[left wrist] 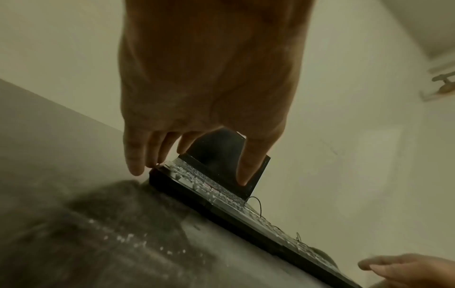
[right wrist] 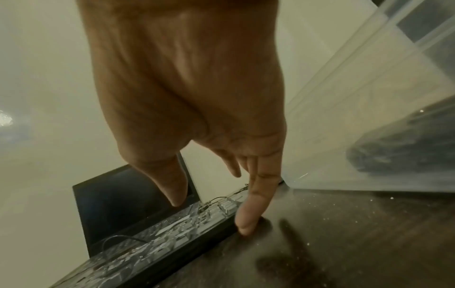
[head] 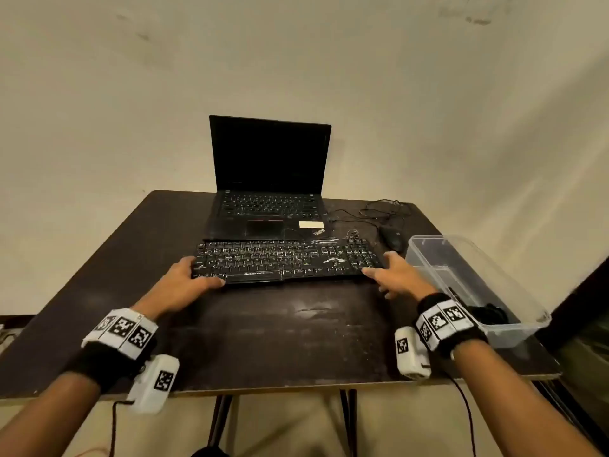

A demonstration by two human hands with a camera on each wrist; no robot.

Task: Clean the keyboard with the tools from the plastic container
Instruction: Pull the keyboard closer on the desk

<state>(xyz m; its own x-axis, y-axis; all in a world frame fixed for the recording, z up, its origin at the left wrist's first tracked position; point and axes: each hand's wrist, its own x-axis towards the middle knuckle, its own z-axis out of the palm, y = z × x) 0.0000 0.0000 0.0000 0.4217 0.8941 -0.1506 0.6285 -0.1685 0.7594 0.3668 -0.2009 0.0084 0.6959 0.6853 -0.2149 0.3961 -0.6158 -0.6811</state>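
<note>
A black keyboard (head: 286, 260) speckled with white dust lies across the dark table (head: 280, 334), in front of a laptop. My left hand (head: 206, 272) is at its left end: straight fingers (left wrist: 134, 155) touch the corner and the thumb reaches along the front edge. My right hand (head: 379, 263) is at the right end, fingers extended; the little finger (right wrist: 248, 214) touches the table by the keyboard's (right wrist: 172, 233) corner. Neither hand holds a tool. A clear plastic container (head: 507, 333) stands just right of my right hand, with a dark bundle (head: 487, 313) in its near end.
An open black laptop (head: 270, 179) with a dark screen sits behind the keyboard. A black mouse (head: 392, 237) and tangled cables (head: 379, 212) lie at the back right. White specks dot the table in front of the keyboard. The table's front edge runs near my wrists.
</note>
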